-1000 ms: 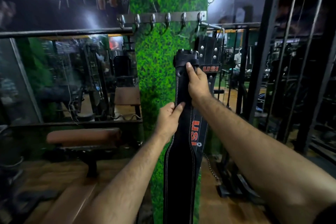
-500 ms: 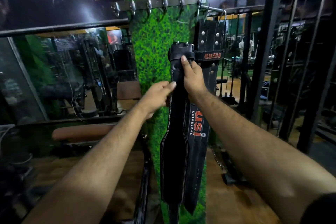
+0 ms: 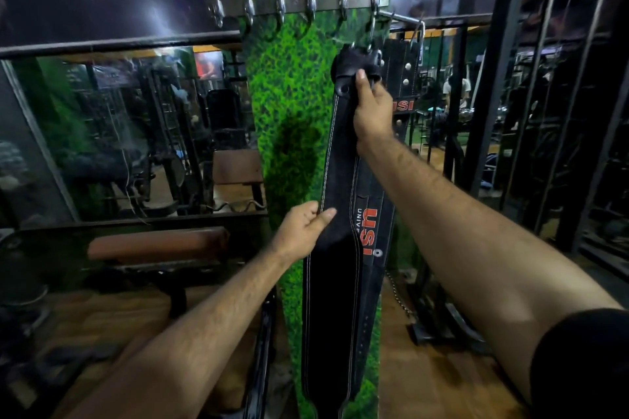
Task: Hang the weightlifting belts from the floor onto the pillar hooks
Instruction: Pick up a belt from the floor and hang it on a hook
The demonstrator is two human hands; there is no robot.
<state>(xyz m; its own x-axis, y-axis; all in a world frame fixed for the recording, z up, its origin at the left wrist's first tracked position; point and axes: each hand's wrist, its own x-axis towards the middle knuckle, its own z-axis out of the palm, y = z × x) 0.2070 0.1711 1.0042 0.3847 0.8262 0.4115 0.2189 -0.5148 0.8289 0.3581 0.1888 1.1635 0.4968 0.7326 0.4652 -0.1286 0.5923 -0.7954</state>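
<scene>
A long black weightlifting belt [image 3: 335,299] with red lettering hangs down in front of the green pillar [image 3: 292,105]. My right hand [image 3: 372,105] grips it just below its buckle end, which sits right under the rightmost hook [image 3: 374,5] of the metal hook rail [image 3: 299,5]. My left hand [image 3: 304,228] pinches the belt's left edge about midway down. A second black belt [image 3: 403,78] hangs behind it at the pillar's right corner, from a hook [image 3: 420,32] on the side.
The other hooks on the rail are bare. A padded bench [image 3: 156,245] stands low at the left, below a mirror wall [image 3: 119,133]. Black rack uprights [image 3: 490,78] rise on the right. A chain [image 3: 396,292] dangles near the wooden floor [image 3: 425,381].
My right hand has lifted the belt's buckle end up to the rightmost hook. My left hand has slid down the belt's edge to its middle.
</scene>
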